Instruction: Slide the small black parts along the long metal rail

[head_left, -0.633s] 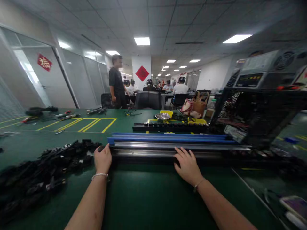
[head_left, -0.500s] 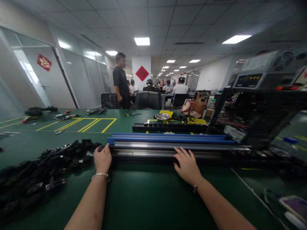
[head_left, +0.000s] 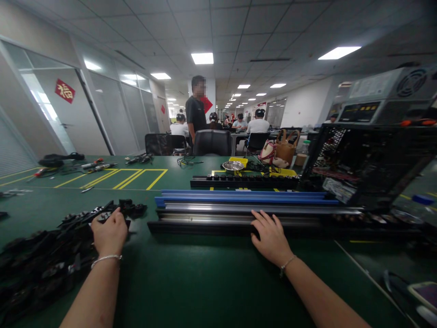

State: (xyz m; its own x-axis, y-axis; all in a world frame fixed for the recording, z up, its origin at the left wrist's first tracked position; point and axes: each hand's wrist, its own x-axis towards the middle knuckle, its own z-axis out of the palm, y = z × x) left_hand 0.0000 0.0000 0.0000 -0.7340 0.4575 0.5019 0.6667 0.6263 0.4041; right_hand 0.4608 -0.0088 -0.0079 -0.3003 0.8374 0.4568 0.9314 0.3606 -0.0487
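My left hand point(head_left: 109, 231) is over the near right edge of a heap of small black parts point(head_left: 44, 259), its fingers curled down. What its fingertips hold, if anything, is hidden. My right hand point(head_left: 271, 237) rests with spread fingers on the long black and silver rail point(head_left: 205, 224), which lies crosswise on the green table. Right behind that rail lie another silver rail point(head_left: 211, 207) and a blue rail point(head_left: 239, 197), side by side.
Farther back lies a black strip point(head_left: 246, 181) with small parts along it, near a metal dish point(head_left: 233, 166). An open computer case point(head_left: 368, 168) stands at the right. Tools point(head_left: 97, 165) lie at the back left. A person point(head_left: 195, 109) stands beyond the table.
My left hand has left the rail's left end and moved left to the black parts. My right hand stays on the rail. The standing person has moved right.
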